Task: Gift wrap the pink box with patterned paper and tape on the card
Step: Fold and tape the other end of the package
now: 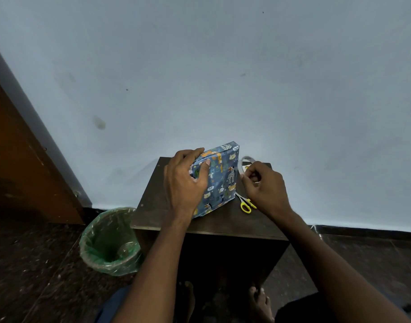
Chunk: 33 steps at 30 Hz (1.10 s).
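Your left hand (185, 180) presses the wrapped box (219, 180), propped on edge mid-table (157, 206). Your right hand (263, 183) pinches the tape roll (246, 163) just right of it. Risk: easing your left lets the fold spring open. Bin (110, 241) near left: green liner, seemingly empty. No card in sight.

A small dark wooden table (213, 222) stands against a pale wall. On it rest a box (219, 180) wrapped in blue animal-print paper, tilted up on one edge, and yellow-handled scissors (246, 203) just right of it. A tape roll (246, 165) sits near the far right corner.
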Each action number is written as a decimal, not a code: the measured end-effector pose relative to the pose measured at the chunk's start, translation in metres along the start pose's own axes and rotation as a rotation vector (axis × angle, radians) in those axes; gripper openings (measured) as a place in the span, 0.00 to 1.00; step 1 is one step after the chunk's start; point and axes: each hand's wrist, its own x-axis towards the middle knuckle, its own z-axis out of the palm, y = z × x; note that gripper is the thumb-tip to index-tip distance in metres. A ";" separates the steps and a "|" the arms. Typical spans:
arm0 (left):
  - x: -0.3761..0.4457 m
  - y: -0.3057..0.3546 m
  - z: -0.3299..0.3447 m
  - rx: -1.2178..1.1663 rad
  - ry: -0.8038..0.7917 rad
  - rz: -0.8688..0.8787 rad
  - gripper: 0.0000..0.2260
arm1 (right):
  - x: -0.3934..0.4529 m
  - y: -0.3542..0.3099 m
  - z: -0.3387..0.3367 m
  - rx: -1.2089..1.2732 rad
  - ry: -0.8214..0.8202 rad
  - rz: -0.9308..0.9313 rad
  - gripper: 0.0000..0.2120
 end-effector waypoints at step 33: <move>0.011 0.013 0.005 -0.515 -0.063 -0.255 0.03 | -0.004 -0.053 0.044 -0.025 0.248 -0.320 0.07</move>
